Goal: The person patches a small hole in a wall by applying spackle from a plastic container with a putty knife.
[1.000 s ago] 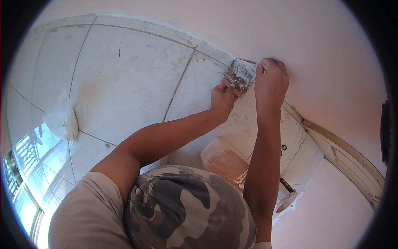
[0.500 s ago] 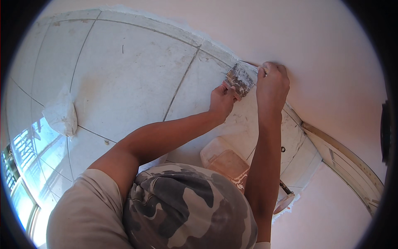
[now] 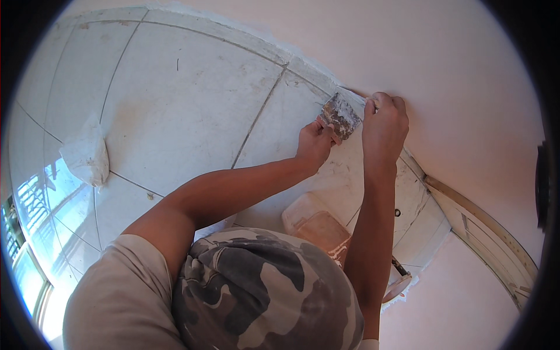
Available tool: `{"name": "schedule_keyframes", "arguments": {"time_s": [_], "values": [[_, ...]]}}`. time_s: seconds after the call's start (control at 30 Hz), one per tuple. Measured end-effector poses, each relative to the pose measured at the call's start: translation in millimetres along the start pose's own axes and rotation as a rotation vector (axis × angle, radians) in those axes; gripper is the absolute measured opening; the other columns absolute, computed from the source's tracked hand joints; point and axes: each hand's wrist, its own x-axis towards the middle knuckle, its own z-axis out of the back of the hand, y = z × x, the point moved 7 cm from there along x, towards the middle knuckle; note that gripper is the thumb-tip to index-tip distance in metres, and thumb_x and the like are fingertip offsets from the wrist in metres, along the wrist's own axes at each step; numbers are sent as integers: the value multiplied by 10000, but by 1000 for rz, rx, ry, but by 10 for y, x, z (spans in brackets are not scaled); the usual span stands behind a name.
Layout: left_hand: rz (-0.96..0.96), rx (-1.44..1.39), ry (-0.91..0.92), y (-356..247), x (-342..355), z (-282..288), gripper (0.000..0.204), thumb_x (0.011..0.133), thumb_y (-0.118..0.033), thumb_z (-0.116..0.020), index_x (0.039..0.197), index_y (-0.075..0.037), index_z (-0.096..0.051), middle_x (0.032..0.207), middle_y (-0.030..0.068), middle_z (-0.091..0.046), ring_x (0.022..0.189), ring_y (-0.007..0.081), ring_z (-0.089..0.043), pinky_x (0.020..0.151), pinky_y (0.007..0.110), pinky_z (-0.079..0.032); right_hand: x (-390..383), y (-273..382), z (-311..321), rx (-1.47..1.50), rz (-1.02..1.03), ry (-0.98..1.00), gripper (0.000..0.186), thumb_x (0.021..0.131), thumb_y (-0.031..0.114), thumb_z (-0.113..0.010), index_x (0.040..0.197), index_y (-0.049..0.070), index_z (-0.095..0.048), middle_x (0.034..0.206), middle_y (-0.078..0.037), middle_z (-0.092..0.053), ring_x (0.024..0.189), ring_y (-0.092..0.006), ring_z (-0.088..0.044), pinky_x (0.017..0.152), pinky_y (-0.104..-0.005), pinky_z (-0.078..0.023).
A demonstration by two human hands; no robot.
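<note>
My left hand (image 3: 315,143) is closed on the handle of a wide putty knife (image 3: 342,116). Its broad blade is smeared with whitish and grey filler. My right hand (image 3: 385,125) is closed close against the foot of the pale pink wall (image 3: 443,76). It grips a second putty knife (image 3: 354,93), whose thin blade shows nearly edge-on along the wall; fingers hide most of its handle. The two tools lie close together over the strip where wall and tiled floor (image 3: 192,111) meet.
A whitish plastic bag (image 3: 86,154) lies on the floor at left. Below my arms stands a plastic container (image 3: 319,223), partly hidden by the camouflage cap (image 3: 262,286). A wooden frame (image 3: 484,216) curves along the right. A small dark ring (image 3: 398,213) lies near my right forearm.
The view has shifted slightly. Both hands keep their grips, and the two putty knives stay close together at the wall's foot with very little movement.
</note>
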Motion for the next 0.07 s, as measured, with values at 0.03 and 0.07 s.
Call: {"name": "schedule_keyframes", "arguments": {"time_s": [0.03,0.07], "values": [[2,1,10,13,11,5,179,1020,-151,-527,938,-6,-592,849,106,-692,813,153,-670,847,304,-566,10,7,-1,-13,11,-4,164,882,128,-689,1012,33,-717,1005,-167,-645,825,-347,-693,732,-426,-569],[-2,-5,33,22,25,6,168,1014,-138,-537,956,13,-583,915,123,-698,837,163,-676,870,320,-567,15,7,-3,-26,21,-6,168,883,141,-692,1011,35,-717,1010,-168,-644,828,-349,-693,735,-424,-574]]}}
